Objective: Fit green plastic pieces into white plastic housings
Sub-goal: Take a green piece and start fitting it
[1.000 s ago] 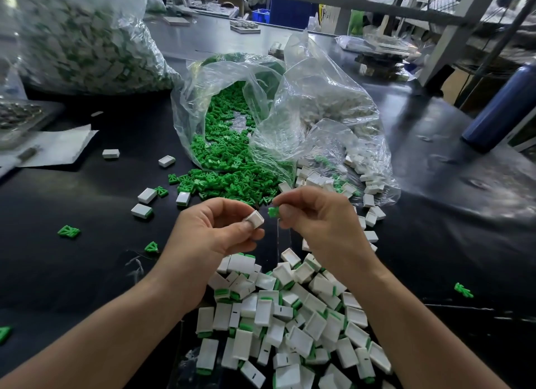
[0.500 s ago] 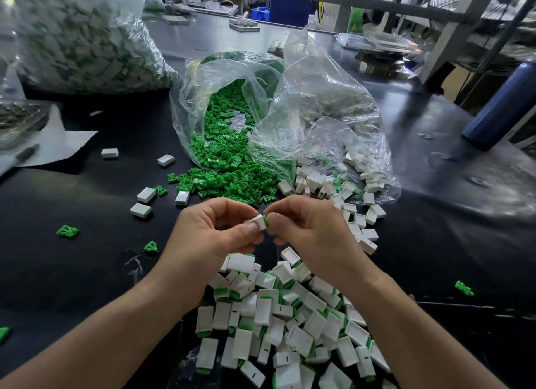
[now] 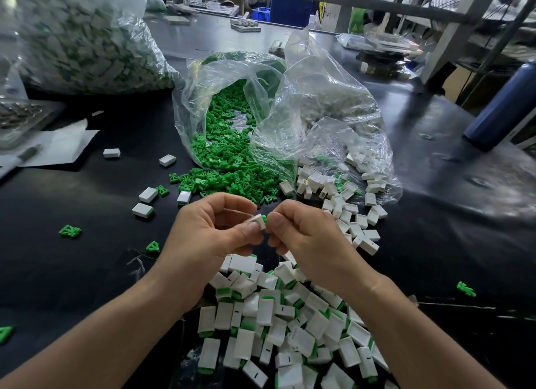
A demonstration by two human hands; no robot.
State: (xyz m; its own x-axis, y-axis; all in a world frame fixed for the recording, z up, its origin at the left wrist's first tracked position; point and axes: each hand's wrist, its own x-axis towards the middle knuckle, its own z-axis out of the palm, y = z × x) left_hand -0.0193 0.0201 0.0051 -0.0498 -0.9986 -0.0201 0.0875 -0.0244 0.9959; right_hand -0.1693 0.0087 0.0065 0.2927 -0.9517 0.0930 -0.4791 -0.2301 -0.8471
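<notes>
Insertion step: my left hand (image 3: 211,232) pinches a housing (image 3: 259,222). My right hand (image 3: 307,238), meeting it, pinches the green piece (image 3: 263,217), apparently part-seated. Next: press home squarely.

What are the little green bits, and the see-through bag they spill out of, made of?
The green pieces look like hard matte plastic: identical moulded shapes with crisp edges. The bag seems to be thin plastic film: see-through, crinkled, and glossy where light hits.

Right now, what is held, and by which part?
The left hand pinches a white plastic housing by its left end, the right hand a green plastic piece at the other end.
</notes>
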